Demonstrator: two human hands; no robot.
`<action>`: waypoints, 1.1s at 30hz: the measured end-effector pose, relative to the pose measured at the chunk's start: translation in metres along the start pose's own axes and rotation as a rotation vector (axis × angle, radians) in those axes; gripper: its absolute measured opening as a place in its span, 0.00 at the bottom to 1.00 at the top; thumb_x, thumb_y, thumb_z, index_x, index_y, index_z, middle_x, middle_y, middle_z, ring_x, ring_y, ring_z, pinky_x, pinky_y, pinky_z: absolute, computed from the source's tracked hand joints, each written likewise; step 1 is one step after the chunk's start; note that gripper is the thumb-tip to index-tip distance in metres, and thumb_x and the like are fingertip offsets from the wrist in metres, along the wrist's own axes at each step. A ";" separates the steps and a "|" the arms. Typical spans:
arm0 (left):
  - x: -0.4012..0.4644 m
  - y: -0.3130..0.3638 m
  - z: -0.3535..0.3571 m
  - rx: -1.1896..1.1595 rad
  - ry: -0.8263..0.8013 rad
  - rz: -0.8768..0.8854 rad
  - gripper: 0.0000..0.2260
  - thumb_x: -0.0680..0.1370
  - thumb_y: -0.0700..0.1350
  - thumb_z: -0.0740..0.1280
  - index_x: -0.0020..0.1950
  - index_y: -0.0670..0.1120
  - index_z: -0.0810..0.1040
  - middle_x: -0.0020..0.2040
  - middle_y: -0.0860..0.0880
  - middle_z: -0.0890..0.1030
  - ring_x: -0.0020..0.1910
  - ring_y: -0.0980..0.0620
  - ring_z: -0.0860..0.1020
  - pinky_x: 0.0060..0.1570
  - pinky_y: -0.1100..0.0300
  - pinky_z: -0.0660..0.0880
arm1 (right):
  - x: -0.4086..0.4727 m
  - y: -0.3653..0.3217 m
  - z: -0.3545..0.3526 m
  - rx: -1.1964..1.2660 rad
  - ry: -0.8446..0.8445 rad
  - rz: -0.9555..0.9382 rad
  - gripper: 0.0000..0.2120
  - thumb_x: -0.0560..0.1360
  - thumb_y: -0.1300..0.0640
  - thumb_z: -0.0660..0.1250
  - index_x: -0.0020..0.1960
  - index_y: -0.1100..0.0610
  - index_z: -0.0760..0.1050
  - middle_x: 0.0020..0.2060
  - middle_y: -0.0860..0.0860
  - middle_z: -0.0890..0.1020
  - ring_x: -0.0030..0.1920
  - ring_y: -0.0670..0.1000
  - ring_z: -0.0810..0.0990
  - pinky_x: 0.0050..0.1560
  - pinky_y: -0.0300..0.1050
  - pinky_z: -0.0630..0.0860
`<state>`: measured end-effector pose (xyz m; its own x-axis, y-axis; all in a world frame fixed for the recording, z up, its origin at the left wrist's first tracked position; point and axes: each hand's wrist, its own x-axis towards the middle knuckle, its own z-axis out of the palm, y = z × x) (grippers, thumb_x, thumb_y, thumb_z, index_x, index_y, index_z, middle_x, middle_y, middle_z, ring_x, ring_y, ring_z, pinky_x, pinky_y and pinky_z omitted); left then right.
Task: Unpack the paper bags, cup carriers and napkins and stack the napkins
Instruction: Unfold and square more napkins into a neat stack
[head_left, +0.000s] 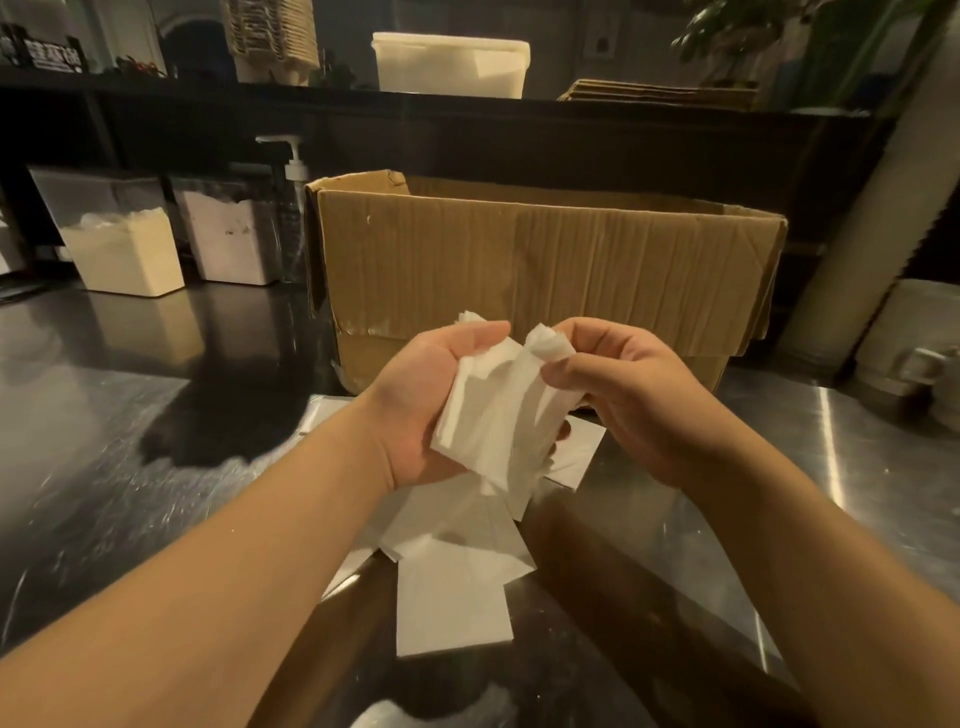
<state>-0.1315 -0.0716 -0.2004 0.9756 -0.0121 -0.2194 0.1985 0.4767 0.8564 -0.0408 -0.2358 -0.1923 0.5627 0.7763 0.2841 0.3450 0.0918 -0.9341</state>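
A loose bunch of white napkins (501, 415) hangs between both hands above the steel counter. My left hand (431, 400) cups the bunch from the left, fingers curled over its top. My right hand (628, 395) pinches its upper right corner between thumb and fingers. Below them several flat white napkins (452, 597) lie scattered on the counter, overlapping each other. Behind the hands stands an open brown cardboard box (545, 260); its inside is hidden from me.
The steel counter (130, 441) stretches left and right. Two clear bins of powder (122, 249) and a pump bottle (296, 176) stand at the back left. A white tub (452, 65) and flat cardboard stacks (660, 96) sit on the dark shelf behind.
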 end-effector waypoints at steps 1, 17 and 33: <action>0.001 -0.003 0.001 0.006 -0.021 -0.008 0.22 0.81 0.57 0.61 0.60 0.43 0.85 0.55 0.39 0.83 0.49 0.38 0.82 0.54 0.44 0.79 | -0.001 0.000 0.001 -0.024 0.020 0.010 0.02 0.74 0.60 0.70 0.43 0.56 0.80 0.46 0.60 0.83 0.46 0.57 0.81 0.52 0.60 0.79; 0.007 -0.009 0.002 -0.213 -0.013 -0.038 0.23 0.81 0.62 0.63 0.61 0.45 0.81 0.51 0.42 0.81 0.51 0.44 0.79 0.54 0.50 0.76 | -0.002 0.013 0.008 -0.556 -0.015 -0.154 0.19 0.69 0.38 0.74 0.57 0.39 0.74 0.57 0.37 0.71 0.64 0.45 0.71 0.57 0.38 0.78; 0.005 -0.006 0.000 -0.203 0.062 -0.010 0.22 0.80 0.60 0.63 0.63 0.45 0.80 0.47 0.43 0.82 0.47 0.45 0.81 0.45 0.53 0.80 | -0.002 0.018 0.018 -0.784 -0.036 -0.257 0.13 0.75 0.37 0.69 0.57 0.39 0.78 0.55 0.35 0.72 0.61 0.46 0.69 0.63 0.54 0.73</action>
<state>-0.1282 -0.0749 -0.2063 0.9648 0.0335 -0.2608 0.1786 0.6446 0.7434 -0.0488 -0.2247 -0.2137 0.3751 0.8110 0.4490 0.8914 -0.1826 -0.4149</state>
